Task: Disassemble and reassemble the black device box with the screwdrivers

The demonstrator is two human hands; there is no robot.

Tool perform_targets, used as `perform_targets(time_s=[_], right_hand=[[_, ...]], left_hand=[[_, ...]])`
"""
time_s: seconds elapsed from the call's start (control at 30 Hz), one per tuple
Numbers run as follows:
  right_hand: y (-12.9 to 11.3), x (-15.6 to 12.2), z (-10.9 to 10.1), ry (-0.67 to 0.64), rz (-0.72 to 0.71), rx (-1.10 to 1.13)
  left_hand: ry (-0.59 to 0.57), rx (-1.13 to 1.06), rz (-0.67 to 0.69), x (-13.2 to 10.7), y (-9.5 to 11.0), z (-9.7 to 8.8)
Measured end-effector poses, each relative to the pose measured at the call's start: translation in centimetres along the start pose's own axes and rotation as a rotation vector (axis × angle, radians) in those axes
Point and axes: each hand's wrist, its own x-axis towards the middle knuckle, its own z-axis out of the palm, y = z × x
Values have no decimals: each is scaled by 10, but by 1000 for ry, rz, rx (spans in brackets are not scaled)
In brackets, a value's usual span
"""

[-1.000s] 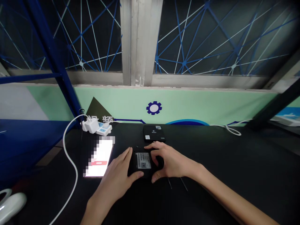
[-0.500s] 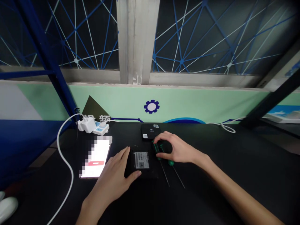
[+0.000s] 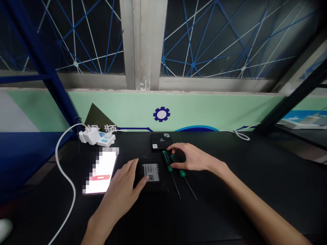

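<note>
My left hand lies with fingers stretched out over the left side of a flat black device. Its thumb touches near the white printed label; some of the device blends into the dark table. Two screwdrivers with green and black handles lie to the right. The left screwdriver lies uncovered on the table, and the right screwdriver is partly behind my fingers. Over the handles hovers my right hand, thumb and fingers apart, nothing visibly held. Tiny screws appear to lie above the device.
A black case with stickers lies at the back. Left are a lit phone, a power strip with a white charger, and a white cable. A white cable lies back right. The wall bounds the table.
My right thumb and fingers have come away slightly from the left screwdriver's handle, which shows more fully. The view has shifted a little; my left hand stays on the device.
</note>
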Motion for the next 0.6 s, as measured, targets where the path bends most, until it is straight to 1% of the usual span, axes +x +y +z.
perform_targets(time_s=[0.1, 0.2, 0.33, 0.53, 0.6], right_hand=[[2, 0, 0, -34, 63, 0], [1, -1, -1, -66, 77, 3], [-1, -1, 0, -90, 59, 7], [-1, 2, 5, -72, -2, 35], [-1, 3, 7, -64, -2, 42]], left_hand=[[-2, -5, 2, 1, 0, 1], [0, 2, 3, 1, -1, 2], [9, -5, 7, 1, -1, 2], [27, -31, 29, -1, -2, 1], [36, -35, 32, -1, -2, 2]])
